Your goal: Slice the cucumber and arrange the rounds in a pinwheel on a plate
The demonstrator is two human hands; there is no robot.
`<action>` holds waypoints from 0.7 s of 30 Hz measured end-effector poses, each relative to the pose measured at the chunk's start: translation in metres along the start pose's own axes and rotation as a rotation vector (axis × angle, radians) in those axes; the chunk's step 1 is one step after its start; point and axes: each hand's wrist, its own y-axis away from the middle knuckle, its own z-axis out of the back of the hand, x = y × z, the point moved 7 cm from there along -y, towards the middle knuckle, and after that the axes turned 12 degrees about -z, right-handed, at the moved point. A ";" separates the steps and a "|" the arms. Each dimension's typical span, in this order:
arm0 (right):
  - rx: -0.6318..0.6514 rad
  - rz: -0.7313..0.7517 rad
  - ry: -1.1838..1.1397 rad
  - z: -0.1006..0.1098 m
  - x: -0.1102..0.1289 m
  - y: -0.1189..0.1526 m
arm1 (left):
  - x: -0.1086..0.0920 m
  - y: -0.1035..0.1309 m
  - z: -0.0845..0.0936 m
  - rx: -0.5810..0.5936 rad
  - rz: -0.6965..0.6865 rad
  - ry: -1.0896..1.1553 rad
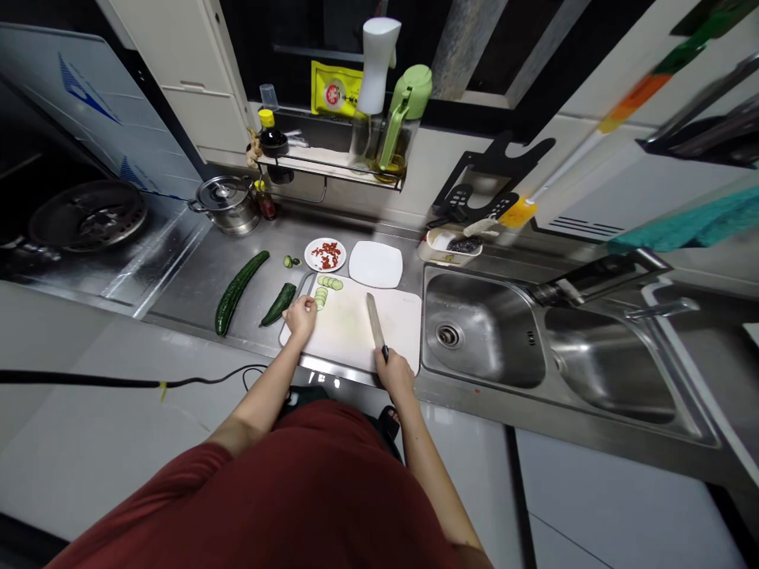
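Cucumber slices in two rows lie on one cutting board just beside my left hand (whether it grips one I cannot tell), while my right hand holds one knife, near one cut cucumber, one whole cucumber and two white plates.
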 end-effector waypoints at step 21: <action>0.005 0.002 0.016 0.006 0.004 0.003 | -0.044 -0.020 0.007 -0.091 -0.154 0.070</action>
